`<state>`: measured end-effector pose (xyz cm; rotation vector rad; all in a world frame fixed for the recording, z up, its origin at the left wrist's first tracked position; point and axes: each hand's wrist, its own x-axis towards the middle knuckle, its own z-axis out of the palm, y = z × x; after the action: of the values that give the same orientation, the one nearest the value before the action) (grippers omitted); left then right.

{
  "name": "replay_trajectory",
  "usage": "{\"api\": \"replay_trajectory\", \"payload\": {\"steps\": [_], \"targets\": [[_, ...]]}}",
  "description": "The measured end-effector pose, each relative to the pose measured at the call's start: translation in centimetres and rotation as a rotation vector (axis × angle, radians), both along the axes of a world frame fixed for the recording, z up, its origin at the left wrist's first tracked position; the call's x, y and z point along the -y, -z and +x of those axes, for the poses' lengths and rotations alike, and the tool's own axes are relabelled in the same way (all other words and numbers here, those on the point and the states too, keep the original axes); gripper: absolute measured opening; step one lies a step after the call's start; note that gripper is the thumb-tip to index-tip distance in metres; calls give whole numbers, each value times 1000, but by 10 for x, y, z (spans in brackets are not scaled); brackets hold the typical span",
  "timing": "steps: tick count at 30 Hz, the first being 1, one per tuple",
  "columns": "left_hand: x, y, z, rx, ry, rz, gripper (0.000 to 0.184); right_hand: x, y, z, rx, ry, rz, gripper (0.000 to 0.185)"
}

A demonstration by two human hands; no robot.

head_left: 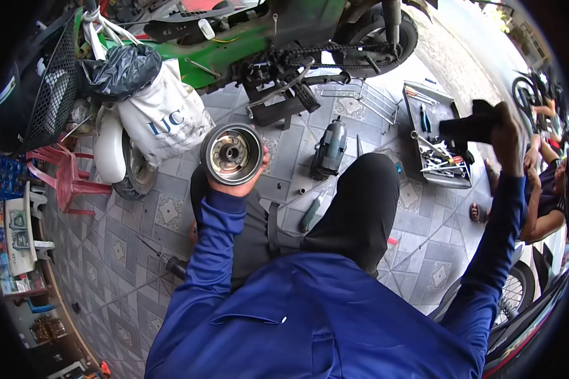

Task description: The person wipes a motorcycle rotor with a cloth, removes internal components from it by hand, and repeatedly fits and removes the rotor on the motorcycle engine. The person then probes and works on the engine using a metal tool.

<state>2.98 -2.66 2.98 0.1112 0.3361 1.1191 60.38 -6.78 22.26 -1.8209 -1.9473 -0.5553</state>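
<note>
My left hand (240, 186) holds up a round metal rotor (232, 153), its open, cup-shaped side facing the camera, with a hub in the centre. Fingers show at its right edge and below it. My right hand (509, 136) is raised at the right, closed on a dark object (468, 128) that sticks out to the left over the edge of the tool tray (446, 174). What the dark object is cannot be made out.
A green motorbike (246, 38) stands ahead with its chain exposed. On the tiles lie a dark green bottle-shaped tool (329, 148) and a wire rack (367, 101). A red chair (73, 174) is at the left; another person (547, 196) sits at the right.
</note>
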Motion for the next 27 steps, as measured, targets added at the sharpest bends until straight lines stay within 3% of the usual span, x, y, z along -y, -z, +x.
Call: {"api": "replay_trajectory", "payload": {"steps": [1, 3, 4, 5, 7, 8, 9, 12, 14, 16, 17, 18, 19, 20, 21, 23, 27], "targets": [[1, -2, 4, -41, -4, -11, 64, -14, 10, 54, 24, 150, -96, 30], [2, 9, 9, -19, 23, 45, 67, -37, 38, 112, -63, -21, -28, 46], [0, 14, 10, -17, 31, 89, 68, -37, 47, 123, 86, 44, -163, 59], [2, 12, 13, -2, 58, 215, 69, -35, 38, 95, 287, 132, -265, 54], [3, 15, 14, -10, 43, 227, 69, -42, 39, 18, -153, 59, -311, 49], [2, 15, 14, -12, 55, 247, 70, -37, 33, -38, -203, 50, -350, 46], [1, 16, 14, 22, 53, 246, 69, -31, 38, -81, -227, -136, -284, 46], [-2, 21, 15, -73, -34, 241, 68, -20, 72, -204, -739, -417, -227, 50], [-4, 18, 10, -13, -3, 254, 63, -11, 90, -274, -1270, -469, -601, 54], [3, 10, 12, -275, -267, 312, 54, -13, 145, -333, -1706, -578, -880, 69], [3, 19, 8, -520, -278, 590, 50, -7, 151, -356, -1918, -639, -1019, 78], [8, 12, 9, -882, -325, 690, 52, -3, 159, -371, -2069, -723, -1123, 80], [13, 3, 10, -1249, -367, 782, 55, -5, 169, -381, -2156, -750, -1101, 85], [15, -16, 13, -1160, -222, 580, 64, -4, 173, -386, -2247, -772, -1077, 89], [19, -14, 15, -1164, -210, 578, 64, -7, 176, -380, -2241, -935, -1105, 83], [21, -9, 23, -1001, -266, 675, 53, -4, 178, -372, -2306, -934, -1105, 82], [33, -33, 31, -863, -292, 782, 88, 0, 184, -351, -2444, -881, -1165, 77]]}}
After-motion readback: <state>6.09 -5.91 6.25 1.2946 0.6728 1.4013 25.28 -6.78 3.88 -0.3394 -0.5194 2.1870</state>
